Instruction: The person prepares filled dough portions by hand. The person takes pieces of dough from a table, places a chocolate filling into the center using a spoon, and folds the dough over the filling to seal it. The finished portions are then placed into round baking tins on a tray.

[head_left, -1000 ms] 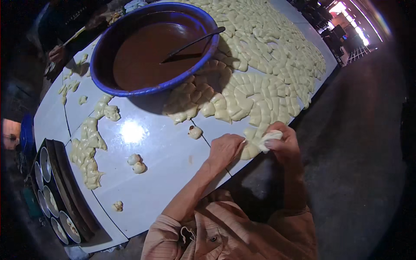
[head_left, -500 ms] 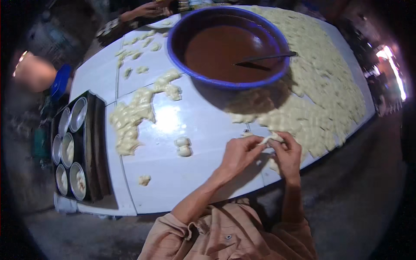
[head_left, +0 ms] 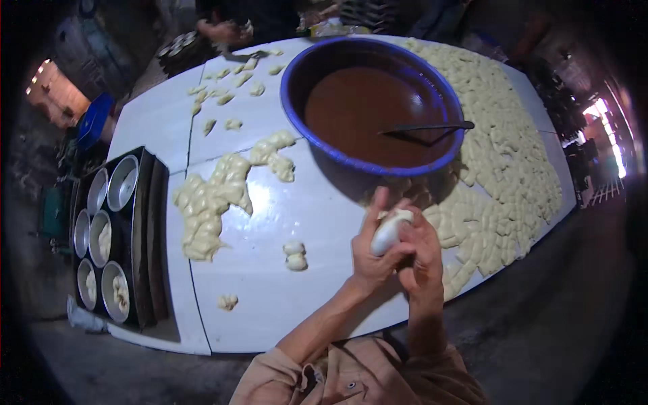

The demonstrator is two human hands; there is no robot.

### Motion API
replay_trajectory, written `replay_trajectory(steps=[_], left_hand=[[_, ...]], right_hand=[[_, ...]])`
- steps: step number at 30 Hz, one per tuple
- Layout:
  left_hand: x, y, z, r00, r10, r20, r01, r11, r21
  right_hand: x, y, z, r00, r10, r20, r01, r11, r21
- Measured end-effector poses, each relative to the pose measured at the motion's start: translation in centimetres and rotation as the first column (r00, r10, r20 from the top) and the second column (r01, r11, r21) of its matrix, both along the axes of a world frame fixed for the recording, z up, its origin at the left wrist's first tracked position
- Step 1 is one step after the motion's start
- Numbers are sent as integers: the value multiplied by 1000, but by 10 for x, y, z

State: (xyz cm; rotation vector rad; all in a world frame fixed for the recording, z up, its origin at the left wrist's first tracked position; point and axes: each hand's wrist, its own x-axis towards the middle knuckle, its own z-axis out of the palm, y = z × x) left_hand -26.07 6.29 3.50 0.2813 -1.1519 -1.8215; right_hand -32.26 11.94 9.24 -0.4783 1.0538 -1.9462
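A smooth white lump of dough (head_left: 389, 235) is pressed between my two hands, above the near right part of the white table (head_left: 324, 297). My left hand (head_left: 369, 255) cups it from the left, thumb and fingers raised around it. My right hand (head_left: 424, 250) closes over its right side, with the fingertips hidden in part. Just right of the hands spreads a wide sheet of flattened dough pieces (head_left: 506, 148). To the left, two joined dough balls (head_left: 295, 256) and a small dough scrap (head_left: 227, 302) lie on the table.
A blue basin (head_left: 297, 111) of brown liquid (head_left: 358, 108) with a dark-handled utensil (head_left: 432, 127) stands beyond my hands. Clumped dough (head_left: 216, 196) lies left. A black tray (head_left: 152, 229) at the left edge holds round metal tins (head_left: 123, 182), some with dough. Another person's hand (head_left: 226, 32) shows far left.
My hands have moved up and left, away from the near edge. The dough, stretched between fingertips before, is now a rounded lump between the palms. The view has shifted slightly.
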Motion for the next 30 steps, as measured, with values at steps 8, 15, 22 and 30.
replay_trajectory(steps=[8,15,22,30], left_hand=[[56,-34,-12,852,-286,438,193,950,244],[85,-55,-14,777,-251,577,144,964,225],[56,-61,-7,838,-266,477,149,951,270],[44,-61,6,961,-266,-72,255,761,596]], right_hand=[[-131,-125,12,539,454,-709,31,831,556],[-141,-153,2,8,777,-630,30,629,777],[-115,-139,20,778,540,-320,-400,820,410],[-38,-87,-24,964,266,-4,-263,958,114]])
